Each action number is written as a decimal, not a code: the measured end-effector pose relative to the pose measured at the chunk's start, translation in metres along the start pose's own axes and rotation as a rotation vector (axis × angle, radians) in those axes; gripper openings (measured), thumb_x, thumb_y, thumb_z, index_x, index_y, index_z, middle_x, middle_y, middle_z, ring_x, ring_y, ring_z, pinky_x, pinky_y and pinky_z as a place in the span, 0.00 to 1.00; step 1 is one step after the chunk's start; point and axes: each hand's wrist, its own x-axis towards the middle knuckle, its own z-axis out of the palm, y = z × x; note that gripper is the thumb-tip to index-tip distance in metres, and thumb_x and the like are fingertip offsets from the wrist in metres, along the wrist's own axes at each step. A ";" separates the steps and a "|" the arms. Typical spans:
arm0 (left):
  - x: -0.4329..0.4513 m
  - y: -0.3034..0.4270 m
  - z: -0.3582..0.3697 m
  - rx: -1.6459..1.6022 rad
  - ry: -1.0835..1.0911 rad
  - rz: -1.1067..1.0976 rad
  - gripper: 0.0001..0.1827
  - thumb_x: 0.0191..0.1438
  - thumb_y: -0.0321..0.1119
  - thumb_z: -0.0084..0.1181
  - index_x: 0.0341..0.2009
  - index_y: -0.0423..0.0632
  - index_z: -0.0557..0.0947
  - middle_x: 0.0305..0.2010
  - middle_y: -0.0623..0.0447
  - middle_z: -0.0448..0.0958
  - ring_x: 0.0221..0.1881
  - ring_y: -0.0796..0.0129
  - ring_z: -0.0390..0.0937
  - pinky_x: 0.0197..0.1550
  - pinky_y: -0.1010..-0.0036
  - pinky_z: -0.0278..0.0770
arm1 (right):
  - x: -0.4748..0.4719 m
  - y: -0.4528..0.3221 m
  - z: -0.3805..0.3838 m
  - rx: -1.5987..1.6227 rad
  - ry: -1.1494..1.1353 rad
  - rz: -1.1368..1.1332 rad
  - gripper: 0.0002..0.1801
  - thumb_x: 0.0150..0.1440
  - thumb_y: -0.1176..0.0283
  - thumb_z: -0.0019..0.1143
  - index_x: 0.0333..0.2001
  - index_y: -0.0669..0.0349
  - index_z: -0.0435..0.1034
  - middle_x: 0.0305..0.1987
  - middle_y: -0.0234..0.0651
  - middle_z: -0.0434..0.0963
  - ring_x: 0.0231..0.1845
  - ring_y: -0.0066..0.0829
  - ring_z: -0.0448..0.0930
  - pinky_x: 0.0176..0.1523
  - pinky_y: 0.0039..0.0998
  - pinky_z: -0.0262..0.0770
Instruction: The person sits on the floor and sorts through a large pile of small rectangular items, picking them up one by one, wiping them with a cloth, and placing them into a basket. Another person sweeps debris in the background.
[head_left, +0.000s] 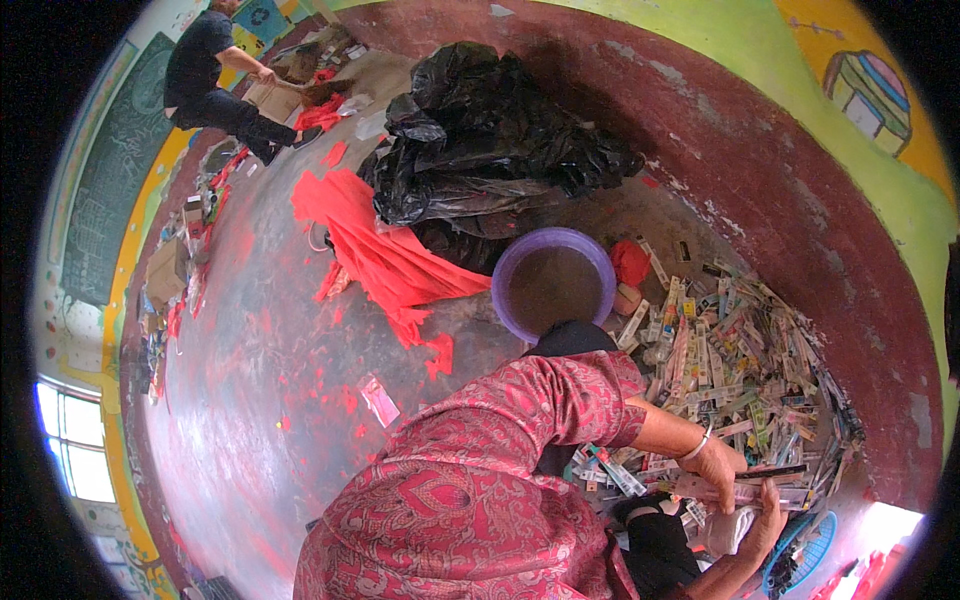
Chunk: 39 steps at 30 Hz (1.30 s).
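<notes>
Low at the right of the head view, my left hand (712, 465), with a pale bangle at the wrist, rests on a bundle of long narrow printed packets (697, 489). My right hand (765, 525) closes around the other end of the same bundle, its thumb on top. A dark thin stick (772, 472) lies across the upper edge of the bundle, and whether a hand grips it is unclear. Beneath the hands is a whitish wrapped item (727, 531), partly hidden. A large heap of similar narrow packets (705, 352) spreads over the floor just beyond.
A purple basin (501, 300) stands beside the heap, near black plastic sheeting (480, 142) and red cloth (375, 255). At the lower right is a blue plastic basket (825, 536). Another person (199, 67) bends over boxes at the upper left. A peeling maroon wall (810, 247) curves along the right.
</notes>
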 end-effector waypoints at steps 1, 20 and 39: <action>-0.002 0.002 0.001 -0.010 -0.002 -0.006 0.10 0.38 0.28 0.60 0.26 0.40 0.74 0.21 0.50 0.73 0.20 0.67 0.72 0.23 0.73 0.70 | 0.000 0.001 -0.001 0.005 -0.003 -0.002 0.20 0.45 0.66 0.55 0.39 0.67 0.66 0.35 0.34 0.72 0.36 0.26 0.71 0.42 0.25 0.65; -0.005 0.002 0.004 -0.050 0.009 0.008 0.13 0.40 0.27 0.58 0.32 0.40 0.71 0.19 0.50 0.71 0.19 0.67 0.71 0.21 0.73 0.69 | 0.001 0.000 -0.005 -0.032 -0.117 0.007 0.25 0.47 0.64 0.54 0.45 0.69 0.62 0.40 0.37 0.70 0.42 0.27 0.71 0.47 0.27 0.63; -0.002 0.001 0.005 -0.019 0.017 -0.013 0.12 0.38 0.28 0.59 0.28 0.39 0.73 0.20 0.50 0.72 0.19 0.68 0.72 0.21 0.74 0.69 | -0.005 -0.010 0.007 -0.014 -0.052 0.003 0.18 0.45 0.70 0.52 0.39 0.69 0.63 0.35 0.37 0.71 0.35 0.27 0.71 0.41 0.26 0.65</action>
